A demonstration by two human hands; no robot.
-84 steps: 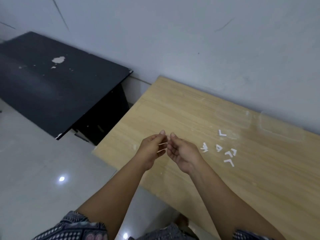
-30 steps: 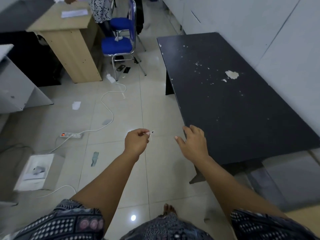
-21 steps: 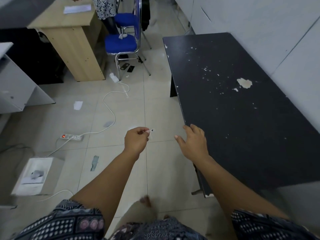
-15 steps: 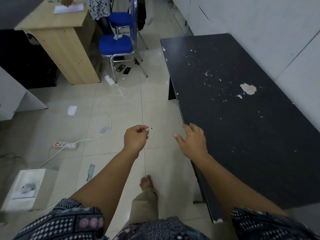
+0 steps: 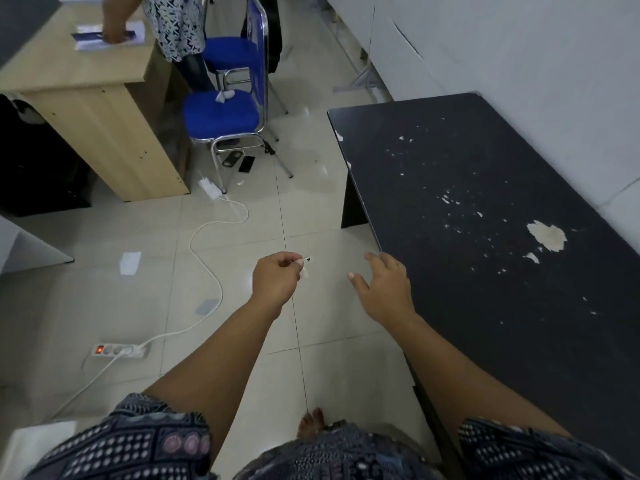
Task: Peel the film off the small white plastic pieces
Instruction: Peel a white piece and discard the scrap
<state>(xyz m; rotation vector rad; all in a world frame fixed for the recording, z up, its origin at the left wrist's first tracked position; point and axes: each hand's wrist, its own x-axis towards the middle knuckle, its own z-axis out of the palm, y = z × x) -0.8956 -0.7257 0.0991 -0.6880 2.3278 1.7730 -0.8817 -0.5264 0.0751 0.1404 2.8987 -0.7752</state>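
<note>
My left hand [image 5: 275,278] is held out over the tiled floor, fingers pinched on a tiny white scrap [image 5: 304,268] that sticks out past the fingertips; whether it is film or a plastic piece I cannot tell. My right hand [image 5: 384,285] hovers to its right with fingers spread and nothing in it, close to the edge of the black table [image 5: 485,237]. The wooden table with the other white pieces is out of view.
A power strip [image 5: 117,350] and white cable [image 5: 207,271] lie on the floor at left. Blue chairs [image 5: 221,112] and a wooden desk [image 5: 86,81] with another person stand farther back. My bare foot [image 5: 311,422] shows below.
I have turned away from the wooden table toward the floor and black table. The hands have parted; the left keeps its pinch on the scrap. The view has crept forward.
</note>
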